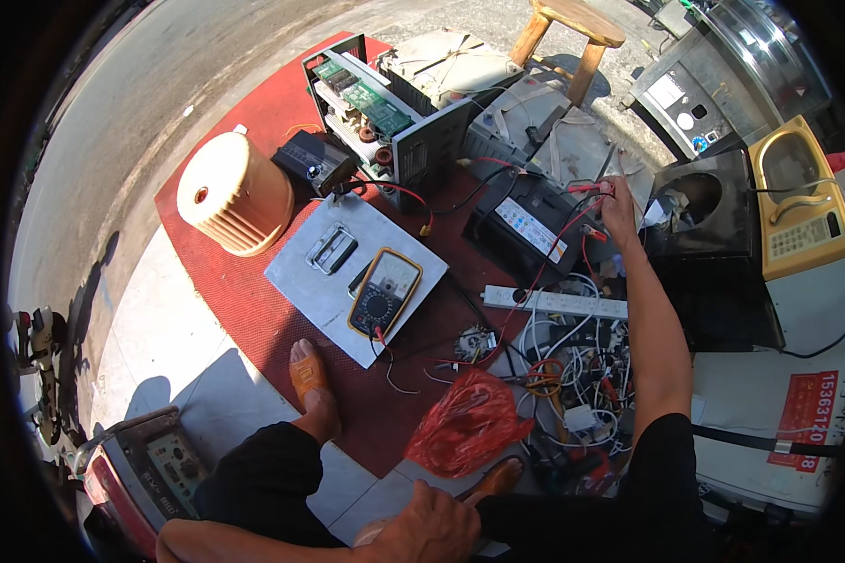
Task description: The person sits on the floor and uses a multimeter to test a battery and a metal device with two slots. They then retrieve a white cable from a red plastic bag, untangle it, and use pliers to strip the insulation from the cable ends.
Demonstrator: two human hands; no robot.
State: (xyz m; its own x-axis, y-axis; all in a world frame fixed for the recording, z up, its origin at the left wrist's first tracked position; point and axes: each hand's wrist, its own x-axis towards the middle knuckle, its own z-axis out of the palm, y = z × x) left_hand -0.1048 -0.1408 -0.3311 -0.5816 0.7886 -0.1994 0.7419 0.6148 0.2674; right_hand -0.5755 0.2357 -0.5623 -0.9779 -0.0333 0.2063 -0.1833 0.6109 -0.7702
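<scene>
Black boxy plastic battery [524,225] standing by; right hand [618,208] pinching slim red clip [584,189], attachment unconfirmed; left hand [436,525] resting, cannot tell grip.

Multimeter [386,293] on handled case [312,293]; battery [528,230] right of case; power strip [556,302] before battery.

The battery [538,208] looks matt plastic, the crinkled bag [469,424] glossy.

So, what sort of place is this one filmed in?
Probably an open-air electronics repair spot: it lies beside a road, with a yellow-rimmed multimeter and an opened casing showing its circuit boards.
</scene>
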